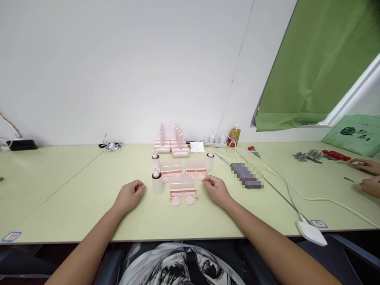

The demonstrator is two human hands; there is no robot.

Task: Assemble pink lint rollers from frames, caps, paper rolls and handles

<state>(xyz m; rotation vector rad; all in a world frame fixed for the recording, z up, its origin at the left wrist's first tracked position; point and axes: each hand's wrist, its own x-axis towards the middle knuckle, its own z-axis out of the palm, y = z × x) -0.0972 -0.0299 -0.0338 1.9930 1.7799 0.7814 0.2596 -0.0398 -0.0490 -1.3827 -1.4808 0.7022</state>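
Note:
My left hand (130, 195) rests on the table with its fingers curled in, left of a white cylinder (157, 183) with a dark rim and pink top. On the other side, my right hand (218, 191) lies with bent fingers close to the pink parts; nothing shows in either hand. Between them sits a pink trough-shaped piece (183, 192) with a translucent cover (181, 182) behind it and two round pink discs (175, 202) in front. Two similar sets stand farther back, including another pink trough (196, 171). More capped cylinders (209, 160) flank these sets.
Pink assembled pieces (180, 152) stand near the wall. A bottle (234, 135), power strip (215, 145), pixelated object (246, 175), red-handled pliers (253, 151) and white cable (311, 199) lie to the right. Another person's hands (369, 186) are at far right, by metal parts (310, 155).

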